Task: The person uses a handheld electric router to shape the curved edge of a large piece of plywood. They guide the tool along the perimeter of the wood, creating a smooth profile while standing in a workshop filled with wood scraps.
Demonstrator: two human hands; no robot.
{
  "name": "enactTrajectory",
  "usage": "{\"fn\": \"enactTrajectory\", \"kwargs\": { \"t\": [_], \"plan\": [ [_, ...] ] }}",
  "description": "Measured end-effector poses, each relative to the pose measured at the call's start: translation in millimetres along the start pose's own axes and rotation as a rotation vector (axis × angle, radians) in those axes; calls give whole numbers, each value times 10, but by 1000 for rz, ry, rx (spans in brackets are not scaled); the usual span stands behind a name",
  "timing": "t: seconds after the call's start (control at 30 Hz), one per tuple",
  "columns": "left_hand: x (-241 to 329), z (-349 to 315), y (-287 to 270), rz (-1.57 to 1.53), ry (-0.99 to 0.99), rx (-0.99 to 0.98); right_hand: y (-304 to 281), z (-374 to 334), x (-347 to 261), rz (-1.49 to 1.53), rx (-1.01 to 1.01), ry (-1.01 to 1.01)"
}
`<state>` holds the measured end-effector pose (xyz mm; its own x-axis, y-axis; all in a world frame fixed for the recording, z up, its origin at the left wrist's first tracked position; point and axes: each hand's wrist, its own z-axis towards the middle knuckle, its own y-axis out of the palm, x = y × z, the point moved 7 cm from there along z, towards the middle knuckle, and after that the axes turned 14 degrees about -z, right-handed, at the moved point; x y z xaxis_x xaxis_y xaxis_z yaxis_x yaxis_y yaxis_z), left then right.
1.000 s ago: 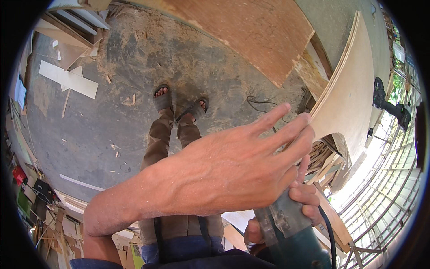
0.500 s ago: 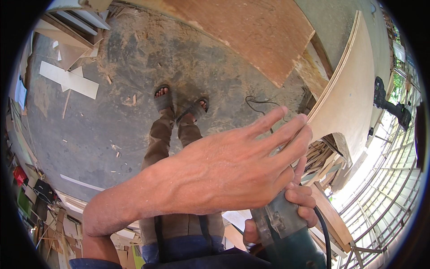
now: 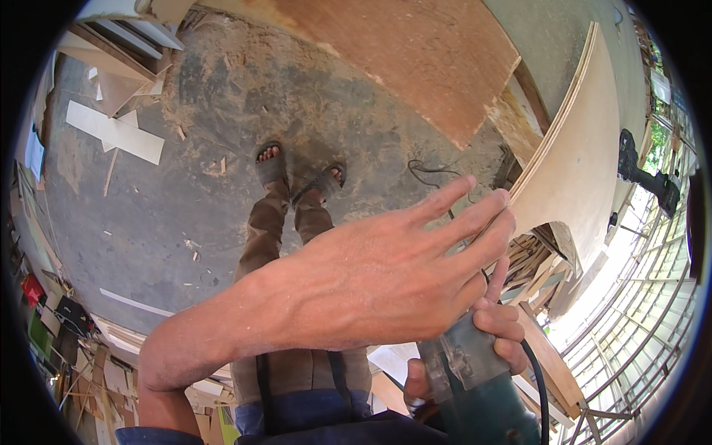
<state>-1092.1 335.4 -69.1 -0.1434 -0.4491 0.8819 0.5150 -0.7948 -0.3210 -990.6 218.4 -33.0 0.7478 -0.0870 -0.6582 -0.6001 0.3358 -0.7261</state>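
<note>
right grip [image 3: 504, 328] wraps the green-and-grey power tool [image 3: 482, 397], lower right; left grip [image 3: 378, 278], fingers spread (hold: cannot tell), hangs near the pale curved plywood panel [image 3: 578, 159]. steadying seems in hand, needing firm control next.

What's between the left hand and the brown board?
In the head view, a loop of black cable on the dusty floor shows between the left hand and the brown board.

The left forearm [image 3: 215, 322] slants in from the near left, its left hand [image 3: 382, 278] back-up, fingers [image 3: 475, 222] stretched rightward. Partly beneath, the right hand [image 3: 500, 325] is curled, thumb [image 3: 417, 380] leftmost.
</note>
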Motion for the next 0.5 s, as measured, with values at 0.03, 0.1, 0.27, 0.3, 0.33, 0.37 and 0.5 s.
{"fn": "enactTrajectory", "kwargs": {
  "t": [0.03,0.1,0.27,0.3,0.33,0.37,0.5],
  "plan": [
    [-4,5,0,3,-2,-1,1,4,9,-2,-10,4],
    [-8,1,0,10,-8,-3,-10,9,18,-8,-33,10],
    [-7,22,-15,-48,-18,-26,-46,2,-3,-17,-49,4],
    [-15,9,-4,-54,-25,-24,-37,-9,-4,-18,-49,-2],
    [-19,-2,-1,-61,-31,-21,-28,-10,-2,-7,-49,2],
    [-20,-7,3,-61,-31,-28,-18,-13,3,1,-48,5],
    [-23,-19,16,-51,-37,-41,-26,-38,21,10,-36,-4]
  ]
}}
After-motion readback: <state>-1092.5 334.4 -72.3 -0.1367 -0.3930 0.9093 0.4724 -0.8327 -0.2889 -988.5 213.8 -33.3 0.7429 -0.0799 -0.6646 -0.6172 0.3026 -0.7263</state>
